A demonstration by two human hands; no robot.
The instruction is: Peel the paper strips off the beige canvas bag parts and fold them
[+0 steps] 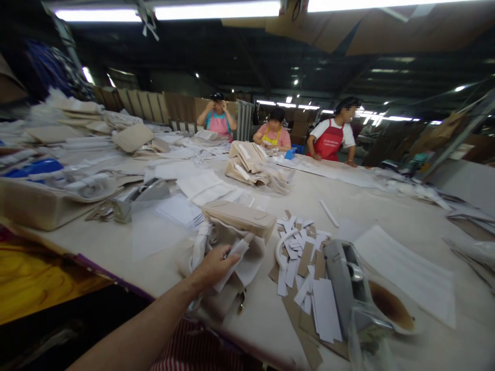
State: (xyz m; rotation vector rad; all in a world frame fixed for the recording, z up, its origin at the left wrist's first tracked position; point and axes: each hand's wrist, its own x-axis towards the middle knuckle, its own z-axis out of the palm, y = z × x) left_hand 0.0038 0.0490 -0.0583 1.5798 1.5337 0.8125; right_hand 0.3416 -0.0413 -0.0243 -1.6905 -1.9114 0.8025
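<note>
My left hand reaches over the table's near edge and grips white wrapping paper that sticks out of a beige handbag. The fingers are curled round the paper. The bag lies on its side on the pale work table, with its lower part hanging at the edge. A loose pile of white and brown paper strips lies just right of the bag. My right hand is out of sight.
A grey tape dispenser stands right of the strips, and a second one at the left. White sheets, beige bags and stacked material cover the table. Three people in aprons work at the far side.
</note>
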